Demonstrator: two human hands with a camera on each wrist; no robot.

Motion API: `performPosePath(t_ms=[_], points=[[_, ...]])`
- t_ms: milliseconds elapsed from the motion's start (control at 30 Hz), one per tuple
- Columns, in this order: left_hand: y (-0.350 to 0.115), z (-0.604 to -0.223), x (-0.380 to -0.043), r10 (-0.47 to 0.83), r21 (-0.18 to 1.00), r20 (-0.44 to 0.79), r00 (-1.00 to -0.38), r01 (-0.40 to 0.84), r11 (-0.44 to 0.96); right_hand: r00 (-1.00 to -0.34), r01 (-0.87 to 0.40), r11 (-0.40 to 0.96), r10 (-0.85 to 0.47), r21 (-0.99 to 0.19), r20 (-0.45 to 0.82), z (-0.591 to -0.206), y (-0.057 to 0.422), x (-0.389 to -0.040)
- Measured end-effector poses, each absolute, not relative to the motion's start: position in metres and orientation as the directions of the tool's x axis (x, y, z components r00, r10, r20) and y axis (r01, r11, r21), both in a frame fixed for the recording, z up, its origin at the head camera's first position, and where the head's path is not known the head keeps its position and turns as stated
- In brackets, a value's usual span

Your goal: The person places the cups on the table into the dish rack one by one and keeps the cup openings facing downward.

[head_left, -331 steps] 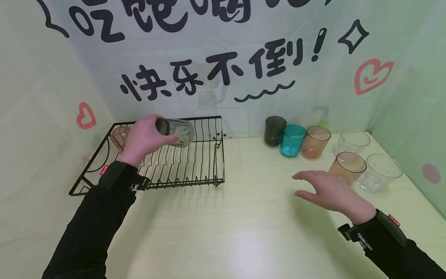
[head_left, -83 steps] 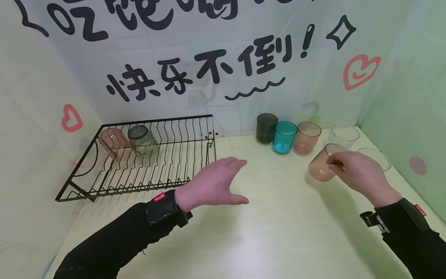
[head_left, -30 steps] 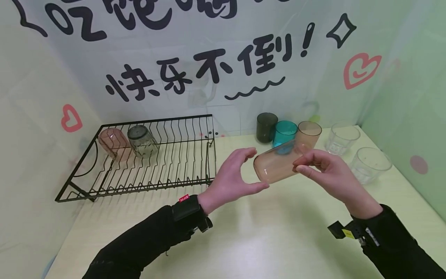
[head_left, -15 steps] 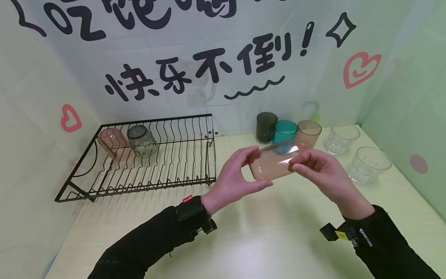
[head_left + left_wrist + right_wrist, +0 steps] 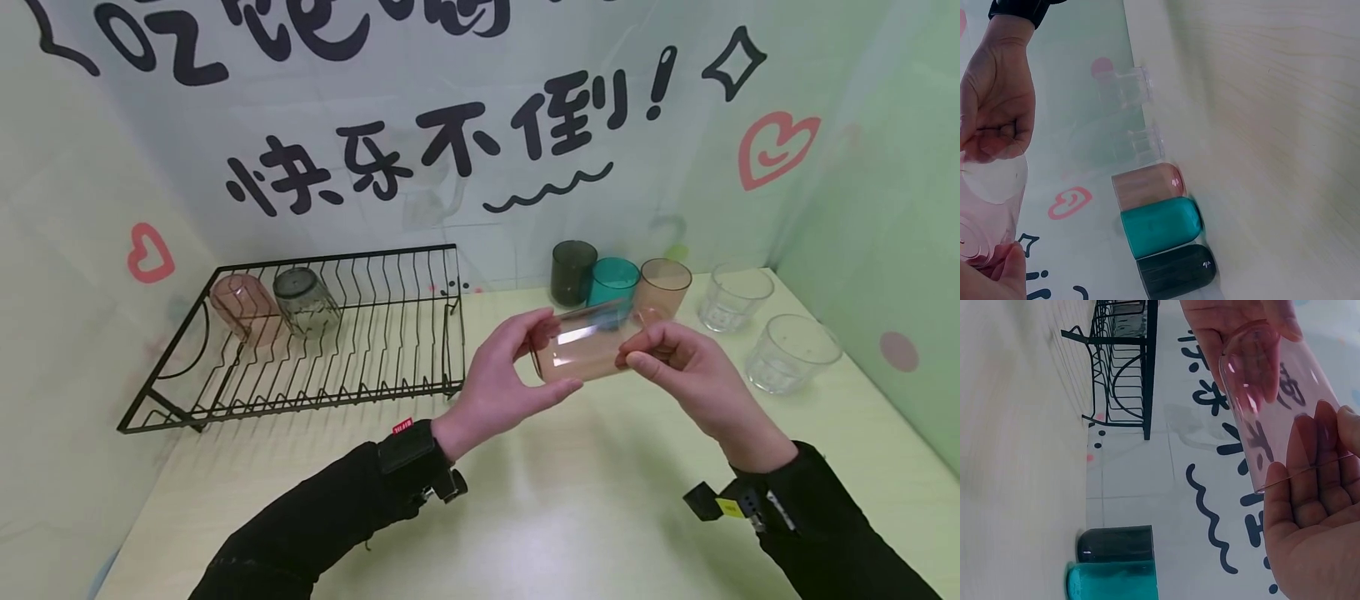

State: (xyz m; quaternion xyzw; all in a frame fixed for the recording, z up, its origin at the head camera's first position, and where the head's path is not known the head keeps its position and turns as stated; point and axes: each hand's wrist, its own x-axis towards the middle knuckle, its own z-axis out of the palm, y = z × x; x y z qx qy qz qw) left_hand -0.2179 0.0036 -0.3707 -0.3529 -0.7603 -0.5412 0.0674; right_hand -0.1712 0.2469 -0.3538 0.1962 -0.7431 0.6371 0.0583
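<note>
A clear amber-tinted drinking glass [image 5: 581, 343] is held on its side above the table, base to the left and rim to the right. My left hand [image 5: 498, 387] grips its base end, thumb below and fingers above. At the other end my right hand [image 5: 693, 379] pinches the rim between thumb and fingers. In the right wrist view the fingers of the right hand [image 5: 1316, 506] show through the pinkish wall of the glass [image 5: 1297, 381]. The left wrist view has the glass [image 5: 988, 206] cut off at the left edge.
A black wire rack [image 5: 300, 405] at the left holds an upside-down pink glass [image 5: 243, 302] and a grey ribbed glass [image 5: 307, 304]. Along the back right stand a dark glass [image 5: 573, 273], a teal glass [image 5: 615, 279], an amber glass [image 5: 664, 283] and two clear glasses [image 5: 791, 354].
The grey ribbed glass went from my left hand onto the rack. My right hand took the amber glass from the right side to the middle and tipped it; my left hand has closed on its base.
</note>
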Motion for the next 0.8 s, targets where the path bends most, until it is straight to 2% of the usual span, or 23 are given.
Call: performPosePath(t_ms=[367,800], points=[[-0.003,-0.364,-0.222,0.456,0.753,0.538,-0.709,0.647,0.118,-0.906,-0.382,0.095,-0.232,-0.919,0.353,-0.353,0.242,-0.174],[-0.008,-0.355,-0.221,0.438,0.753,0.560,-0.703,0.653,0.087,-0.899,-0.403,0.095,-0.226,-0.910,0.375,-0.349,0.235,-0.172]])
